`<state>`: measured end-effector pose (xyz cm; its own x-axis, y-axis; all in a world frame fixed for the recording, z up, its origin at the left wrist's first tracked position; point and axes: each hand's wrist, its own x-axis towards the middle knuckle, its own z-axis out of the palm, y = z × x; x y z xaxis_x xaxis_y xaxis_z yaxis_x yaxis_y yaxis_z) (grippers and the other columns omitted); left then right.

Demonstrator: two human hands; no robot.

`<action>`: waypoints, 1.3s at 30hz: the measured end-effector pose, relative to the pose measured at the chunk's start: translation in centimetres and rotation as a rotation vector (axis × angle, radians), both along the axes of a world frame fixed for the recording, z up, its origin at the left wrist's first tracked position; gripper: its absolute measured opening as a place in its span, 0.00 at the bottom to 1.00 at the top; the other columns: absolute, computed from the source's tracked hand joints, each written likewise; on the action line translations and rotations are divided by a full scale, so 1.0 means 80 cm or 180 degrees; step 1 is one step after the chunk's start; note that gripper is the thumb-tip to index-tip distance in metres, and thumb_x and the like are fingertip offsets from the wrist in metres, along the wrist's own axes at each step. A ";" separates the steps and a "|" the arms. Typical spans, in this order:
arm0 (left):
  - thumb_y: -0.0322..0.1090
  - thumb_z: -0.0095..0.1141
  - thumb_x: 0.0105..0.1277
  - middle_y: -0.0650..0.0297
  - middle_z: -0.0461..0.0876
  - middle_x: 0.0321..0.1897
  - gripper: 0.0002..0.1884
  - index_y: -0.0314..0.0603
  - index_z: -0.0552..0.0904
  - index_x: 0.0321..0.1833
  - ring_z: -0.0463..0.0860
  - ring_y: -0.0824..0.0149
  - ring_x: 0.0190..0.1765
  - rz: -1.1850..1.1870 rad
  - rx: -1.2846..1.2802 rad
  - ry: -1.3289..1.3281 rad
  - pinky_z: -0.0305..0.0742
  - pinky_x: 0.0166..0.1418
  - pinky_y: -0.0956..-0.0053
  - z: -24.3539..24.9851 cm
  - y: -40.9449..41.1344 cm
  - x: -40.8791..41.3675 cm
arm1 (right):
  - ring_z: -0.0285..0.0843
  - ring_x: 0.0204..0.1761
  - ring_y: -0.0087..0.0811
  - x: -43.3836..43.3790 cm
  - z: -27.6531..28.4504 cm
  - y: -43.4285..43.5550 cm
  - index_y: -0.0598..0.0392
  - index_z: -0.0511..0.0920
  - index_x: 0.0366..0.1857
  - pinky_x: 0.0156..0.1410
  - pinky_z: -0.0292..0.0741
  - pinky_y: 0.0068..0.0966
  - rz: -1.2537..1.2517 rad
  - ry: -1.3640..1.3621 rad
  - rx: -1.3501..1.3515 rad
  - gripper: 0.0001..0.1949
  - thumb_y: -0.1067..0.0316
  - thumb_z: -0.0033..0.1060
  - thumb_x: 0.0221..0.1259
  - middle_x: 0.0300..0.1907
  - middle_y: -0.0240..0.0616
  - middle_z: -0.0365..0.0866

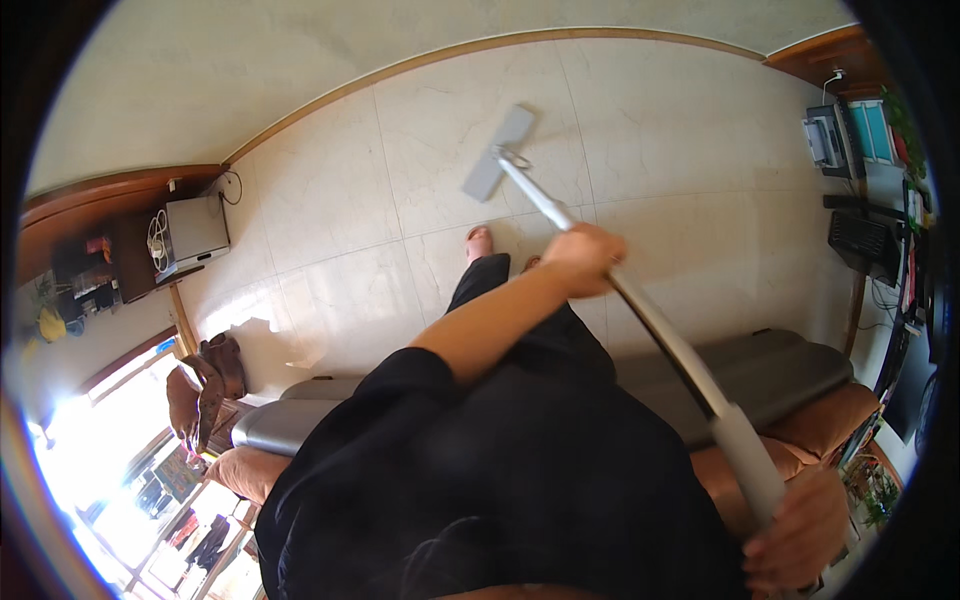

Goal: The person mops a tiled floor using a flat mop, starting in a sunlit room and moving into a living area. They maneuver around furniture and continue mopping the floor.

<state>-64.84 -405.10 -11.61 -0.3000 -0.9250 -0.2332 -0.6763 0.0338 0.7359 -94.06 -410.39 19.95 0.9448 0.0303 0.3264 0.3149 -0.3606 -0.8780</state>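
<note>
A flat mop with a pale pole (667,322) slants across in front of my body. My left hand (585,259) is wrapped around the lower part of the pole, with that arm reaching across my dark shirt. Near the top end, my right hand (799,532) grips the thick grey handle sleeve (750,461); it is slightly blurred. The grey rectangular mop head (499,154) lies on the light tiled floor (480,82), beyond my bare foot (479,242). A swivel joint links pole and head, and my other foot is mostly hidden behind the left hand.
A grey sofa (735,375) with brown cushions (832,420) stretches behind me on both sides. At the left stand a silver box-shaped appliance (196,236) with a white cable and a brown draped item (199,394). A wooden baseboard (450,56) edges the wall; a printer-like device (832,139) is at right.
</note>
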 end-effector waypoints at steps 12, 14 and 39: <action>0.28 0.66 0.55 0.54 0.80 0.38 0.12 0.42 0.81 0.42 0.79 0.51 0.44 0.2593 -0.0699 -0.0657 0.75 0.50 0.61 -0.111 0.012 0.336 | 0.84 0.48 0.42 0.307 -0.183 -0.042 0.48 0.74 0.24 0.59 0.74 0.40 -0.1509 -0.0358 0.1000 0.12 0.76 0.71 0.45 0.33 0.32 0.84; 0.28 0.67 0.54 0.58 0.78 0.35 0.14 0.44 0.81 0.43 0.77 0.53 0.44 0.3152 -0.0851 -0.0558 0.73 0.50 0.61 -0.117 0.008 0.344 | 0.85 0.45 0.42 0.337 -0.192 -0.045 0.50 0.73 0.25 0.56 0.76 0.38 -0.1804 -0.0603 0.1238 0.13 0.78 0.71 0.45 0.31 0.34 0.83; 0.24 0.62 0.58 0.60 0.80 0.30 0.12 0.44 0.83 0.44 0.77 0.58 0.39 0.0396 -0.0822 0.0588 0.71 0.46 0.66 -0.070 -0.318 -0.099 | 0.82 0.31 0.38 -0.074 -0.069 -0.188 0.49 0.73 0.26 0.42 0.77 0.37 -0.3454 -0.0186 0.0240 0.10 0.70 0.69 0.49 0.24 0.34 0.82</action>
